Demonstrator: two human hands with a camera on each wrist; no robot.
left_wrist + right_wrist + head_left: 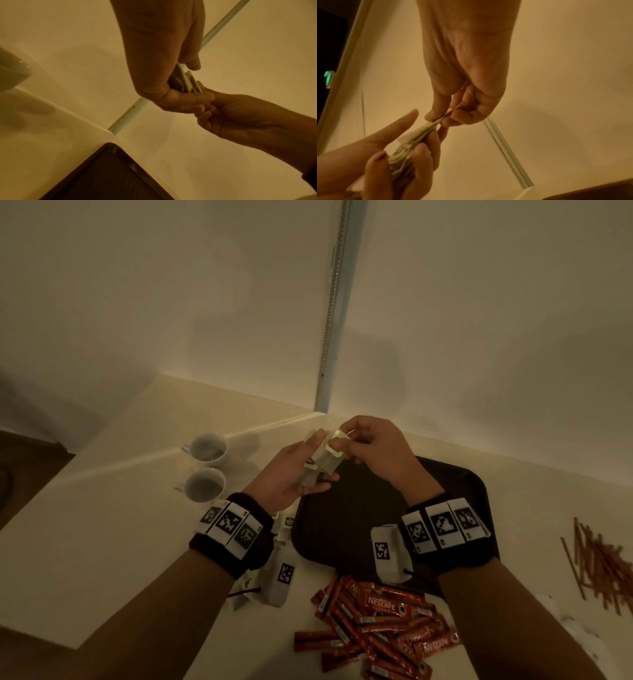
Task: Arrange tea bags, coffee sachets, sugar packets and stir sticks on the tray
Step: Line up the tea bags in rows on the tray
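Tea bags being squared up over the tray.

The left hand clasps a small stack of tea bags above the far end of the dark tray, which looks bare where it shows; the right hand pinches the top edge of the stack. More tea bags lie by the left wrist. Coffee sachets and stir sticks wait on the counter. Next, I'd guess, the stack goes down flat on the tray without fanning out.

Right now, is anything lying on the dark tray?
No, the tray looks bare; the coffee sachets lie on the table beside it.
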